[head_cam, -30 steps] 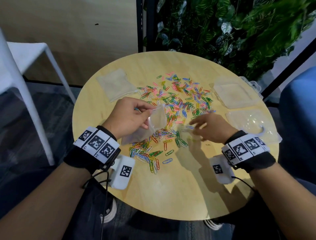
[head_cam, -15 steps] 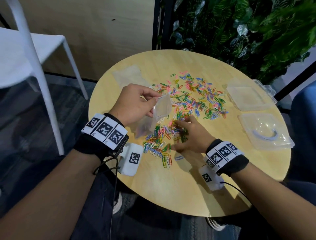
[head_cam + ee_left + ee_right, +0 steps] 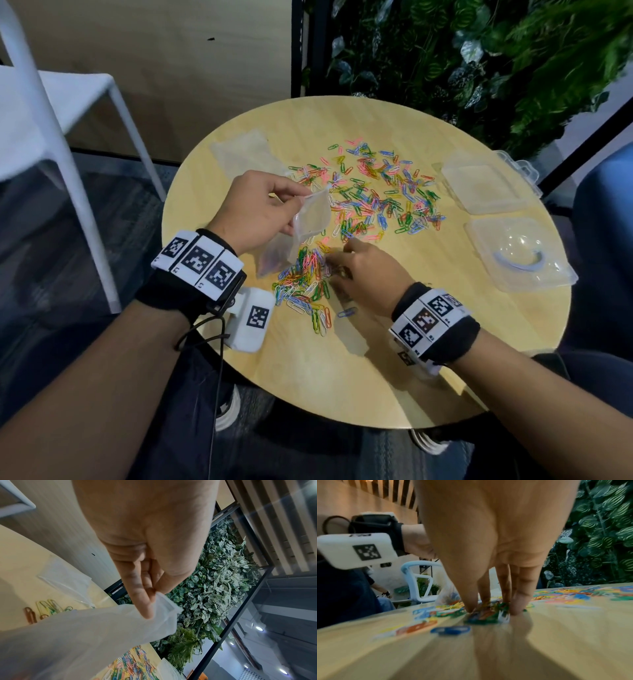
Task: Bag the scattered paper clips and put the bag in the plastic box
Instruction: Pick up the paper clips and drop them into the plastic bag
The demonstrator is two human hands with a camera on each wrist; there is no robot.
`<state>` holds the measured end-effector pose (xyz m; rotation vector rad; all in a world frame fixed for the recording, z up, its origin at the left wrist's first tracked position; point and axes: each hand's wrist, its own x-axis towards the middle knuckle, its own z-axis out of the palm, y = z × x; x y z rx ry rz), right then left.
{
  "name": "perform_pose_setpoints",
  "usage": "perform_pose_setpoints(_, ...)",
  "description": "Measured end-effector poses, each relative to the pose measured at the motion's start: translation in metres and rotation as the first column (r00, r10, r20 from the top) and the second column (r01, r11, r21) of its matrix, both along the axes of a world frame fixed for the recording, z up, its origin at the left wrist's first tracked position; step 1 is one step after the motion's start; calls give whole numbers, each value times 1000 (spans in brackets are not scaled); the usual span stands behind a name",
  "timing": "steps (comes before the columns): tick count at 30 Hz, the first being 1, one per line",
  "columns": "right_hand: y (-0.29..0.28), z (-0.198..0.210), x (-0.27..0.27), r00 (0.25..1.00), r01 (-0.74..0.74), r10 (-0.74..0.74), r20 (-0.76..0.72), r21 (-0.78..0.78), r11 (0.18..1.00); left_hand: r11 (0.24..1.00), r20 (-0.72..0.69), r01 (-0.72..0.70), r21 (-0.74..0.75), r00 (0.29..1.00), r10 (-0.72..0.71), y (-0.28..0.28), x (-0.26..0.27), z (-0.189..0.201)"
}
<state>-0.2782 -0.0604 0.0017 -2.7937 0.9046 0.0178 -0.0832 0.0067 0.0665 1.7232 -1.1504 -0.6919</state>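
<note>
From the head camera, the left hand (image 3: 255, 209) pinches the top edge of a small clear bag (image 3: 301, 226), which hangs above the near side of the round table (image 3: 342, 377). The right hand (image 3: 368, 274) sits fingers-down on the near heap of paper clips (image 3: 373, 202), bunching some together; whether any are lifted I cannot tell. The open plastic box (image 3: 517, 253) lies at the table's right edge, well apart from the bag. Compared with half a second ago, the right hand has crept a little further into the heap, and the bag is held much as before.

The left wrist view shows thumb and fingers (image 3: 143, 601) nipping one corner of the bag's mouth. The film looks thin, limp and slippery, so I judge it best held at the stiffer rim, with the mouth kept spread.

In the right wrist view the fingertips (image 3: 520, 605) press down around a small cluster of clips on the table. The clips look light, hard and springy, apt to tangle and skid on smooth wood; raking them into a pile and pinching several at once should work.
</note>
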Motion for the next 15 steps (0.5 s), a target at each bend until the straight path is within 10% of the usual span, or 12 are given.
perform_pose_setpoints(7, -11, 2, 4, 990, 62, -60, -131, 17, 998, 999, 21, 27, 41, 999, -28, -7, -9, -7)
perform_pose_setpoints(10, -37, 14, -19, 979, 201, -203, -19, 252, 947, 998, 22, 36, 51, 999, -37, -9, -12, -9)
perform_pose_setpoints(15, -69, 45, -51, 715, 129, -689, 116, 947, 294, 995, 32, 20, 99, 999, -23, -12, -20, -15)
